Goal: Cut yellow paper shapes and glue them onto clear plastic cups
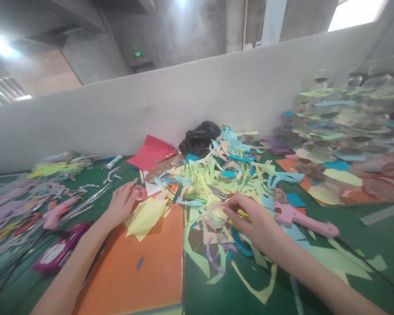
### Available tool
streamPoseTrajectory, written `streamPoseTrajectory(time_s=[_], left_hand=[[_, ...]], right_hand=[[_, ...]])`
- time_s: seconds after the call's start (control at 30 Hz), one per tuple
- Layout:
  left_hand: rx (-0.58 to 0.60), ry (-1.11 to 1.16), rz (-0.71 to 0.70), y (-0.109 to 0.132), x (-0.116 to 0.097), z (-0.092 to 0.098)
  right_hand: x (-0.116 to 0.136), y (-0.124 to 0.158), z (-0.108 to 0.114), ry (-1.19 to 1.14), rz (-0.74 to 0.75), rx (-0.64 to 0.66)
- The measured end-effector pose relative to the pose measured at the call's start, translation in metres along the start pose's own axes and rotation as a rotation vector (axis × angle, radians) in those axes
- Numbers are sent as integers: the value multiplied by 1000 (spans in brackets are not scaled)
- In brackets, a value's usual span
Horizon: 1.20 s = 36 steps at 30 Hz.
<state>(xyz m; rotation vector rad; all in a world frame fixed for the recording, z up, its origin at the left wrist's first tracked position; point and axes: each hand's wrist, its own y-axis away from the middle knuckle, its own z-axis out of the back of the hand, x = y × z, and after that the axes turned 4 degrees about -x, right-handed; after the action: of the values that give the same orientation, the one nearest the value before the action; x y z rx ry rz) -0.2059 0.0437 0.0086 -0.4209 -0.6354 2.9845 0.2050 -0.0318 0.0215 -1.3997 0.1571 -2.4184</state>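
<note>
Fingers of the right hand [254,218] are narrowed to a pinch on the near edge of a clear dome [216,215], which sits over the heap of scraps [200,175] in the middle of the table [223,302]. At the left hand [120,203], the fingertips meet a small clear cup [139,192] just beyond the yellow paper [147,218]; whether they grip it or only touch it, I cannot tell. With so little of the dome caught, a slip seems the likeliest trouble: smooth, thin plastic could twist out of the pinch and, being see-through, be hard to find among the strips. Scissors [217,192] lie right beside those fingertips, their blades pointing away and their handles partly behind the hand, so a careless reach could scratch the dome or nick a finger. Loose strips could also cling to either clear piece if there is any glue on it, though none can be made out. Near the right forearm rests a pink glue gun [304,218]; if it is hot, which does not show, an elbow swung outward could meet it, or snag its cord [369,264] and drag it through the paper.
</note>
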Motion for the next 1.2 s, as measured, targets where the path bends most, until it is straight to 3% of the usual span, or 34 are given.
streamPoseTrajectory(time_s=[0.13,0.23,0.27,0.37,0.43,0.5,0.63,0.77,0.83,0.93,1.03,1.2], left_hand=[[-147,23,-123,12,-42,24],[-90,132,-272,27,-102,40],[-27,205,-296,31,-124,42],[310,370,-371,39,-182,34],[473,432,-364,39,-209,22],[551,528,-367,35,-225,8],[476,721,-334,29,-232,-13],[420,815,-178,30,-221,-20],[432,838,-55,32,-215,-20],[543,895,9,33,-211,-20],[590,936,-68,35,-216,-18],[443,915,-53,39,-223,-17]], right_hand=[[3,-3,-1,9,37,2],[3,-3,-2,11,66,9],[2,-3,-3,9,73,10],[-2,-2,-4,-17,89,-13],[-6,-3,-5,-43,86,-41],[-8,-6,-4,-54,78,-62],[-12,-10,10,156,144,-162],[-29,11,50,583,204,-508],[-49,32,73,826,214,-472],[-84,62,94,999,285,-263],[-111,74,94,1042,189,-190],[-135,65,83,886,69,-214]])
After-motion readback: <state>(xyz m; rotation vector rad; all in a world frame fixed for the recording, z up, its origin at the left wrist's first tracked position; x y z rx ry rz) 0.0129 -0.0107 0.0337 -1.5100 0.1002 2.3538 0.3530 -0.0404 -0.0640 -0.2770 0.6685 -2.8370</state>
